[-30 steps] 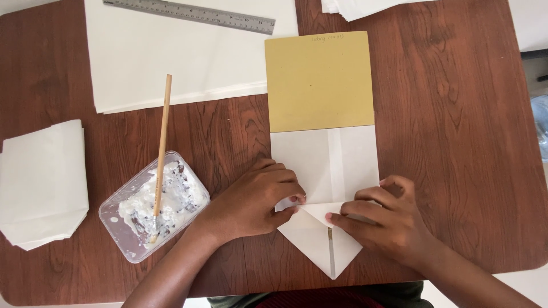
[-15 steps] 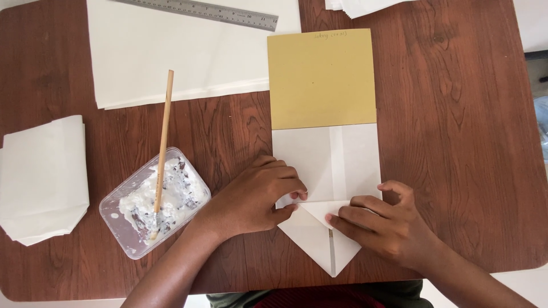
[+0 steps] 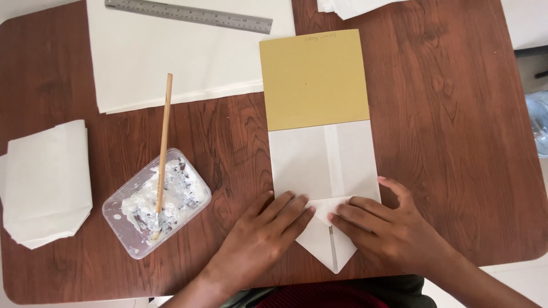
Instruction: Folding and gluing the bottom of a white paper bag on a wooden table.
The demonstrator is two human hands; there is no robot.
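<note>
White folded paper (image 3: 325, 171) under mustard card (image 3: 314, 80)

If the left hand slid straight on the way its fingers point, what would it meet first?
The left hand points up and to the right, fingers already on the folded white paper. Going on, it would cross that paper and probably reach the yellow-brown card first.

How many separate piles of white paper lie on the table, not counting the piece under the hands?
3: a large stack of sheets under the ruler, a folded pile at the left edge, and one cut off at the top edge.
</note>
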